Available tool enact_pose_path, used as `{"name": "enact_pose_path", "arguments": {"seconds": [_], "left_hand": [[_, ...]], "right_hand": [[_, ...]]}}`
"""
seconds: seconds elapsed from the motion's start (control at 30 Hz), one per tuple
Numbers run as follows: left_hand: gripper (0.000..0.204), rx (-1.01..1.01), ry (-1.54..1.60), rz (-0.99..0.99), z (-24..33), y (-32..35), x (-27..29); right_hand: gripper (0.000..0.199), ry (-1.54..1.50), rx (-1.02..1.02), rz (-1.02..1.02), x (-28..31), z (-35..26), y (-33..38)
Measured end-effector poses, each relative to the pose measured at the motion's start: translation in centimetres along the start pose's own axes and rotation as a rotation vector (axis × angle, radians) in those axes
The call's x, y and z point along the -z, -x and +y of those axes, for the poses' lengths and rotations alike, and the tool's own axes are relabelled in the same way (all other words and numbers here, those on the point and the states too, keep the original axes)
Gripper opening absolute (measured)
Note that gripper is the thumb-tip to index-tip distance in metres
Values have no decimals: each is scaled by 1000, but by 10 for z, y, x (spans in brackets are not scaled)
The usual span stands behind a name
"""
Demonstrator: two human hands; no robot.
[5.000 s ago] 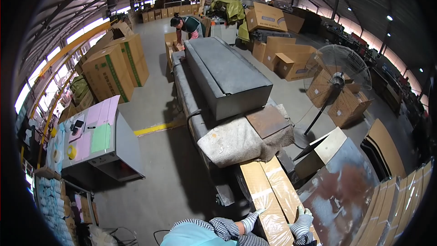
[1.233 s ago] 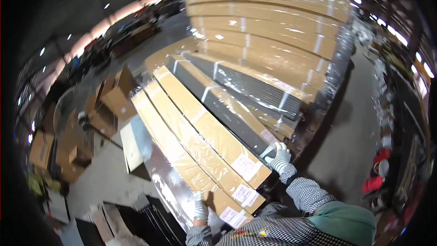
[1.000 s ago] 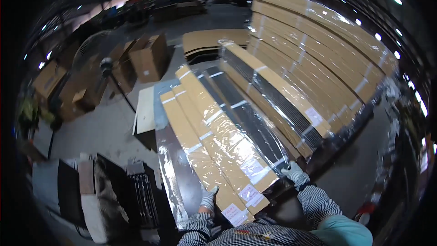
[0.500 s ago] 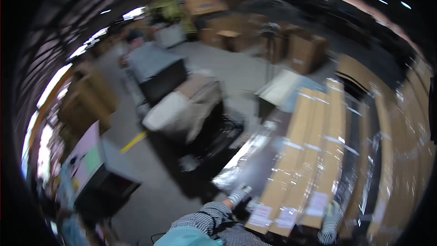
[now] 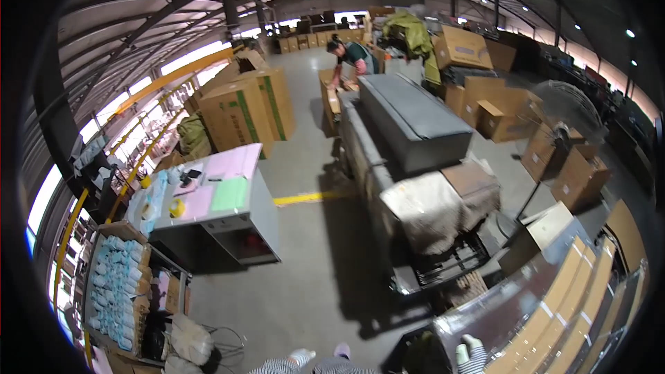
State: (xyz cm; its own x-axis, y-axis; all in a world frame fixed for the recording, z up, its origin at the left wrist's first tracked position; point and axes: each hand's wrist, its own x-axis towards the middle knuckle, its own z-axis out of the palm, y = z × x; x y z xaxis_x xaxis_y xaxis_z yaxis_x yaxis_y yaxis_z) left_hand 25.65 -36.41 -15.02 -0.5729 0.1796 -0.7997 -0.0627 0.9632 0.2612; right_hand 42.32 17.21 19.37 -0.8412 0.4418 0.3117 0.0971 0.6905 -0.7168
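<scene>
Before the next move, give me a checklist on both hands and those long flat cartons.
1. Right hand on the film-wrapped long cartons: ok, its gloved fingers rest on the near end.
2. Left hand on the cartons: not ok, it hangs over the concrete floor, apart from them.
3. Right hand closed around a carton: cannot tell, it sits at the picture's edge.
4. Co-worker out of the way: ok, bent over boxes at the far end of the long grey machine.
5. Room at the cartons' far end: not ok, a pedestal fan and a cardboard box stand close by.
</scene>
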Motion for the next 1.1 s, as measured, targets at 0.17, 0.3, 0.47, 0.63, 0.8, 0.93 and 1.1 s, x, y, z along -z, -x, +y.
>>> {"name": "enact_pose_path", "arguments": {"seconds": [0.17, 0.3, 0.47, 0.63, 0.8, 0.93, 1.1], "left_hand": [[48, -150, 181, -114, 15, 78, 150], [51, -22, 980, 546, -127, -12, 103], [44, -204, 1241, 594, -37, -69, 226], [43, -385, 1355, 573, 41, -113, 398], [48, -649, 1264, 523, 93, -165, 575], [46, -633, 1150, 580, 89, -184, 690], [43, -484, 1431, 828, -13, -240, 772]], "right_hand": [[35, -207, 102, -260, -178, -99, -114], [43, -155, 473, -626, -282, -204, -203], [45, -52, 438, -788, -365, -196, -264], [49, 61, 420, -991, -437, -201, -322], [52, 216, 309, -999, -506, -187, -435], [51, 188, 315, -942, -569, -200, -563], [53, 261, 489, -831, -693, -247, -719]]}}
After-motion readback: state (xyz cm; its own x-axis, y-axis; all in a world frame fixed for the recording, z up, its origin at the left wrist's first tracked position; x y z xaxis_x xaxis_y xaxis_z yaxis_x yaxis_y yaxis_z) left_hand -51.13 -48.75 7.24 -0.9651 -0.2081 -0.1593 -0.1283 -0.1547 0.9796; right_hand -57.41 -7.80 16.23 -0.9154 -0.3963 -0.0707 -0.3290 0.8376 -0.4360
